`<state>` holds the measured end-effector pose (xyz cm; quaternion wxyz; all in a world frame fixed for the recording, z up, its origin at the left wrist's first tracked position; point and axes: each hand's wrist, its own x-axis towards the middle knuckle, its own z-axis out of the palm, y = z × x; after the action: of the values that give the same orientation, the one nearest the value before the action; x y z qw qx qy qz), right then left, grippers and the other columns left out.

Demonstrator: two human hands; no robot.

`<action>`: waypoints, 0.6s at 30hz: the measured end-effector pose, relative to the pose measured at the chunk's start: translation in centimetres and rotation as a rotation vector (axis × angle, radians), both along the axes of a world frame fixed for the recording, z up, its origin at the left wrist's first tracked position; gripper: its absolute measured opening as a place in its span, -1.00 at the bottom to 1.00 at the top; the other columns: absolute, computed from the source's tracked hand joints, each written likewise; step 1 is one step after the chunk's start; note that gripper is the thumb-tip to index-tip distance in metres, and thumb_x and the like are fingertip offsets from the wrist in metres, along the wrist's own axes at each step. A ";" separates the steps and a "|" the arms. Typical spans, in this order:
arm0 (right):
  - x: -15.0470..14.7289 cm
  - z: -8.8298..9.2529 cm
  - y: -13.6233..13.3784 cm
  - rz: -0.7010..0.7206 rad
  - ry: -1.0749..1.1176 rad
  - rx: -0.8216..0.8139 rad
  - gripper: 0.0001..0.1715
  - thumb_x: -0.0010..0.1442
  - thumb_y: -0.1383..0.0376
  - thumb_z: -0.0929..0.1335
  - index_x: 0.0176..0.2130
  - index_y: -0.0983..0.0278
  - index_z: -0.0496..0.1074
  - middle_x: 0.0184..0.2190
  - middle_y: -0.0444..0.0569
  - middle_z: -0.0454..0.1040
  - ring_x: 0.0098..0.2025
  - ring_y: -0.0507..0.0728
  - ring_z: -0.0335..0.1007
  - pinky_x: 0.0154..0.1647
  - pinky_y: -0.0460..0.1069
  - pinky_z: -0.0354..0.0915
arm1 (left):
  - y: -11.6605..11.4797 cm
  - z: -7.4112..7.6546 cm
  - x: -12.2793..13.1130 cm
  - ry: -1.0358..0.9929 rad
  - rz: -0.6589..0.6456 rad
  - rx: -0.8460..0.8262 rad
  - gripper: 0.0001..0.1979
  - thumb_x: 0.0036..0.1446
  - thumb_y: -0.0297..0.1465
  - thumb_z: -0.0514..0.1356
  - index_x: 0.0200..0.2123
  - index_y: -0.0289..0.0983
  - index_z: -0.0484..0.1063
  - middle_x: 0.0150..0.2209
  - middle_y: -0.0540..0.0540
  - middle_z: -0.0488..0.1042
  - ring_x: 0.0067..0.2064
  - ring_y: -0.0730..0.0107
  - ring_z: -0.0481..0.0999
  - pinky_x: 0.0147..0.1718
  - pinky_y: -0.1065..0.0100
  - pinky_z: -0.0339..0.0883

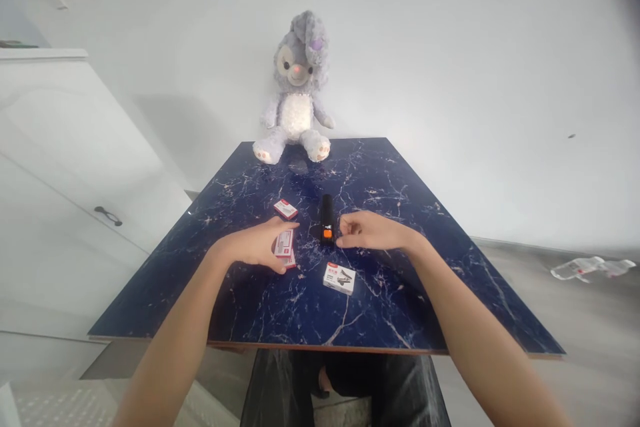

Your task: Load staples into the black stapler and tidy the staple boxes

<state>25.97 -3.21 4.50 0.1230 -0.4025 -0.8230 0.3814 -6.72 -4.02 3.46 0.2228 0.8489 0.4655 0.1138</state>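
- A white box lies on the blue marble bench.
- Left hand curls over two red-and-white boxes, grip unclear.
- Right hand, empty, sits just beside a black device.
- Farther off: a third red-and-white box, then a plush rabbit.

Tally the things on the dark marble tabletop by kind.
Small red-and-white boxes: 4, two overlapping under the left hand, hard to separate
Black object with orange patch: 1
Plush rabbit: 1
Total: 6
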 end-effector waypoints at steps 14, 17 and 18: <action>-3.0 -0.5 -2.8 0.297 -0.099 -0.154 -0.27 -0.06 -0.03 0.55 0.05 0.18 0.47 -0.39 -0.14 0.57 -0.45 0.07 0.43 -0.48 -0.08 0.16 | 1.2 0.1 1.4 -0.074 0.031 0.010 -0.14 -0.04 -0.14 0.40 0.33 -0.09 0.24 0.18 -0.19 0.46 0.08 -0.02 0.52 -0.09 0.21 0.41; -4.3 -1.2 -3.3 0.154 -0.080 0.033 -0.28 -0.03 -0.12 0.51 0.00 0.21 0.46 -0.44 -0.12 0.53 -0.49 0.07 0.38 -0.52 -0.07 0.09 | 1.2 0.1 1.6 -0.088 0.061 0.048 -0.16 0.00 -0.10 0.37 0.34 -0.08 0.23 0.14 -0.17 0.49 0.05 0.00 0.55 -0.11 0.20 0.42; -4.7 -1.4 -3.4 0.131 -0.078 0.094 -0.29 -0.02 -0.14 0.50 -0.02 0.22 0.46 -0.45 -0.12 0.52 -0.49 0.07 0.36 -0.52 -0.06 0.07 | 1.3 -0.1 1.6 -0.082 0.058 0.064 -0.17 -0.01 -0.10 0.37 0.33 -0.07 0.24 0.16 -0.17 0.48 0.08 -0.01 0.53 -0.07 0.18 0.42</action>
<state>21.28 -6.61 3.08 0.0841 -0.3562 -0.8687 0.3338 -5.08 -2.73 3.40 0.2112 0.8363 0.4766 0.1700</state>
